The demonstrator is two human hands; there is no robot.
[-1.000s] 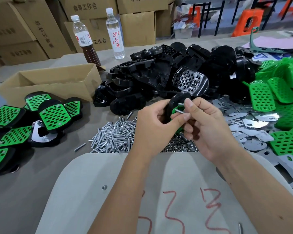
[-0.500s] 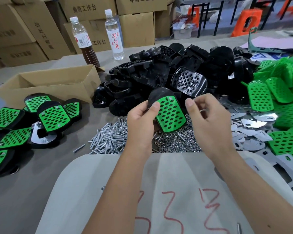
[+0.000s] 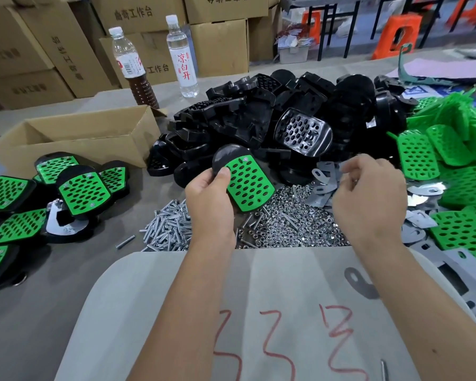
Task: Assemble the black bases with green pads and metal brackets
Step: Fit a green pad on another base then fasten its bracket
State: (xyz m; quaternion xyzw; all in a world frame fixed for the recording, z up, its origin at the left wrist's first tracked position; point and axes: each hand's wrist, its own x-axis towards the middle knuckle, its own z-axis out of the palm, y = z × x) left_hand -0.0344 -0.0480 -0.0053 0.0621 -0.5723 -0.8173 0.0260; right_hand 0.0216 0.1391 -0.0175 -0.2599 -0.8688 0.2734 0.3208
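Head view: left hand [image 3: 208, 199] gripping black base [image 3: 226, 160], green pad [image 3: 249, 185] up, long axis away-left; right hand [image 3: 368, 199] loosely curled over brackets [image 3: 323, 185], nuts [image 3: 291, 226] beneath.

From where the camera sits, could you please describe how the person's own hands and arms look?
Both arms are bare to the frame's edge: no sleeves, gloves or watch show. The left hand and right hand have short nails; I cannot make out any ring.

Stacked cardboard boxes [image 3: 39, 45] behind grey table [image 3: 33, 312]; orange stools [image 3: 396, 34], black-framed tables [image 3: 341, 12] beyond.
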